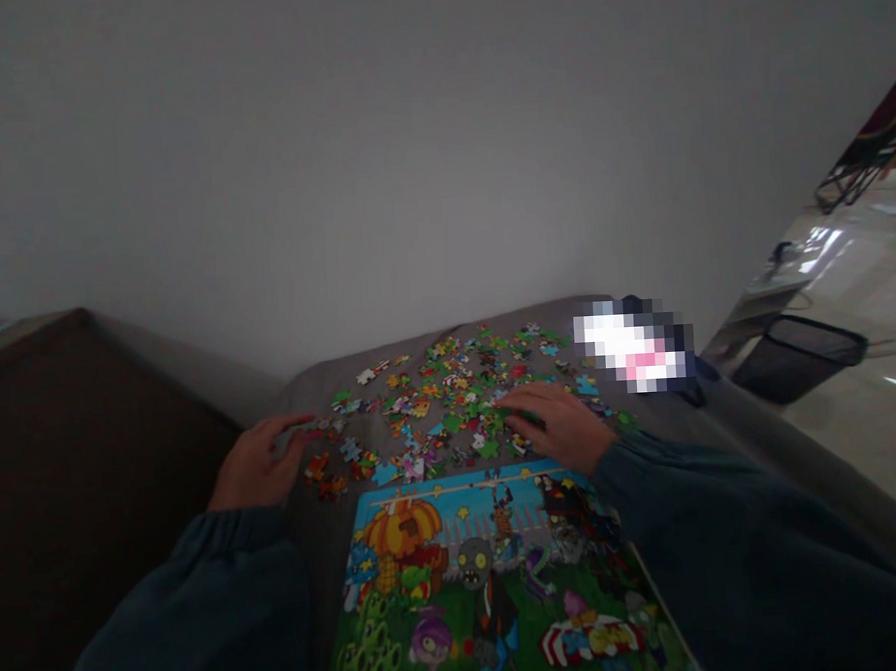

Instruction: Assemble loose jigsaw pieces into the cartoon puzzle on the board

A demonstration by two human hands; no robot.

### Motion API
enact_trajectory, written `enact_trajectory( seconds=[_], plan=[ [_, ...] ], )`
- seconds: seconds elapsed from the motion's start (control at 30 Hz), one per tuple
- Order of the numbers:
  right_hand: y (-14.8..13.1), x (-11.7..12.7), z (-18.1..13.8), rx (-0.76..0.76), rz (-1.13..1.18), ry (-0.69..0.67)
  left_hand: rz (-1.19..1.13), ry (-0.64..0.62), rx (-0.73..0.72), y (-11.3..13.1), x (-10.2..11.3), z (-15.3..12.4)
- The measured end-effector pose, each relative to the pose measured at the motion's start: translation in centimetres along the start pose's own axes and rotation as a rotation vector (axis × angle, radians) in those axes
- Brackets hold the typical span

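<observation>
Several loose, brightly coloured puzzle pieces [451,395] lie scattered over a grey surface [678,419]. My left hand [259,464] rests at the left edge of the scatter, fingers stretched flat toward the pieces. On the right part of the pile lies my right hand [558,425], palm down with its fingers extended over the pieces. Nothing shows in either hand. A colourful cartoon picture board [492,594] lies just in front of me, between my dark-sleeved arms.
A plain white wall stands right behind the grey surface. A dark brown panel [71,465] rises at the left. A dark object with a blurred patch [691,383] lies at the far right of the scatter. A black mesh bin [801,352] stands on the glossy floor at right.
</observation>
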State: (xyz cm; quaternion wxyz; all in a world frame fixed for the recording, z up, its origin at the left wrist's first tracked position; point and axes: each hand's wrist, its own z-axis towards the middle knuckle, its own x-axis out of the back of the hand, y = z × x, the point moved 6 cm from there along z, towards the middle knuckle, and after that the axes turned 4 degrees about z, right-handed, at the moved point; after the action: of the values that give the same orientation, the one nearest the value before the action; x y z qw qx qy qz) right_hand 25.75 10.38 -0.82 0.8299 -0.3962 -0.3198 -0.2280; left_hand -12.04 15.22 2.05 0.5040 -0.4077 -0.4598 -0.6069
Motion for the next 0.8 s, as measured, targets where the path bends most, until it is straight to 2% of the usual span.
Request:
enact_trajectory(
  seconds=[0.2,0.33,0.47,0.53,0.63,0.73,0.8],
  plan=[
    [-0.6,0.4,-0.4,-0.187,0.432,-0.039,-0.025,-0.028,-0.110,0.3,-2.0,0.5],
    [-2.0,0.2,-0.5,-0.150,0.455,-0.063,-0.029,-0.014,-0.113,-0.2,-3.1,0.5],
    [-2.7,0.0,-0.6,-0.124,0.441,-0.074,-0.037,-0.015,-0.120,0.1,-2.7,1.6],
    [-2.7,-0.1,-0.7,-0.137,0.448,-0.075,-0.036,-0.028,-0.119,0.6,-2.3,3.5],
    [-2.6,-0.3,-0.8,-0.143,0.440,-0.087,-0.032,-0.073,-0.111,1.7,-2.2,7.7],
    [-2.7,-0.6,-0.9,-0.140,0.413,-0.112,-0.021,-0.176,-0.117,3.3,-4.0,11.8],
    [-2.8,-0.8,-0.9,-0.134,0.394,-0.128,-0.007,-0.254,-0.122,4.2,-5.8,13.6]
  ],
)
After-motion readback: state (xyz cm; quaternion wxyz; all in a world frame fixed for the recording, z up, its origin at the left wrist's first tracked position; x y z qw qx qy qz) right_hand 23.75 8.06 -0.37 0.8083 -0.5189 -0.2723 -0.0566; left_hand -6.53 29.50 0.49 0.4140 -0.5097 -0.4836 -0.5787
